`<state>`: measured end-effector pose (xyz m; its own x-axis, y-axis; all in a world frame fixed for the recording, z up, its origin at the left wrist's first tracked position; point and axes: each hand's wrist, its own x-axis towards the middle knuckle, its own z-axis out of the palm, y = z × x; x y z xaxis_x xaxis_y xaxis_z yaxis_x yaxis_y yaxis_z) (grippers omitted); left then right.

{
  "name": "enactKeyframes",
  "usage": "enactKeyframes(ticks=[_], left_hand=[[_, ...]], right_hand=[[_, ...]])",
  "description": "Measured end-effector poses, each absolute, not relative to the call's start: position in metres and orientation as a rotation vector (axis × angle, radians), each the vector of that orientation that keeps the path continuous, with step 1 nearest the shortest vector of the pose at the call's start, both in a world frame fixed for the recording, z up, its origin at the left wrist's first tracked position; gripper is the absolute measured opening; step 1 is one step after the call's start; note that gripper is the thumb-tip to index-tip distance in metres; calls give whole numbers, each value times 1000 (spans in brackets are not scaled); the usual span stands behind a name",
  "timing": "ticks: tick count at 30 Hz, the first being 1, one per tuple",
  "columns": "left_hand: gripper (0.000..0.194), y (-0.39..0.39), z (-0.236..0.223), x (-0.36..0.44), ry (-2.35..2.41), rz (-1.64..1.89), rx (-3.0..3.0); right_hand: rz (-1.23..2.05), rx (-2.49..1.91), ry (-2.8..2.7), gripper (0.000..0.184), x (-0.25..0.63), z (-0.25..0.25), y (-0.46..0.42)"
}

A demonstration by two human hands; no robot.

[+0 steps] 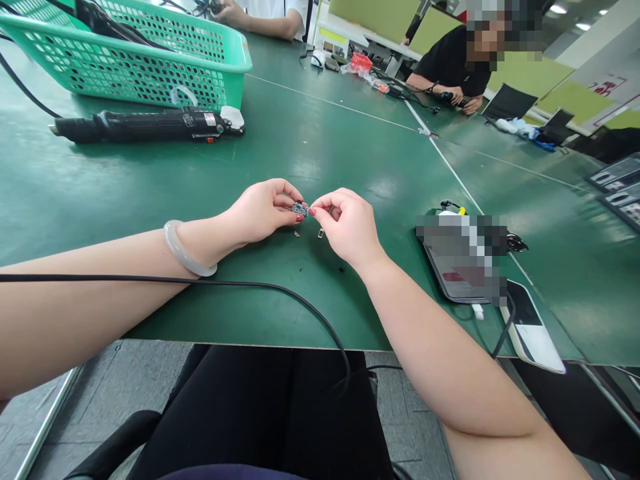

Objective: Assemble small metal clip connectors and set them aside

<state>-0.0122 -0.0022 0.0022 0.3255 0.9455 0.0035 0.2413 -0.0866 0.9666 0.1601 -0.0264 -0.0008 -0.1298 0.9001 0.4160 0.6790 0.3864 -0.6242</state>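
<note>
My left hand [263,210] pinches a small grey-and-black electronic part [299,209] between thumb and fingers, above the green table. My right hand [347,223] meets it from the right, thumb and forefinger pressed together at the part's edge. Whatever lies between those right fingertips is too small to make out. Just below the hands, a tiny rectangular metal frame [321,233] and a small copper-coloured bit [297,234] lie on the tabletop. A pale bangle circles my left wrist.
A green basket [233,73] with black items stands at the back left, a black electric screwdriver [150,125] before it. To the right lie a phone [457,267] and a white device [535,333]. A black cable [260,285] crosses in front. Two other people sit across the table.
</note>
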Motion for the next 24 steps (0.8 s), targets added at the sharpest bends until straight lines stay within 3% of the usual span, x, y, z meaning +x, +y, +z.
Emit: enactKeyframes(ticks=[11,15,20,24], left_hand=[[24,-4,3,-8,896,915,1146],[16,1,0,-8,959,1072,1013],[15,5,-3,-10,984,1118,1021],[20,3,-5,-12,977,1061,1113]], right_hand=[[359,-1273,-1813,20,158,5,-34],[404,-1321,-1953,11,158,-1,-31],[448,-1482,-2179,6,151,-10,-28],[347,-1493,-2236,14,149,-14,-26]])
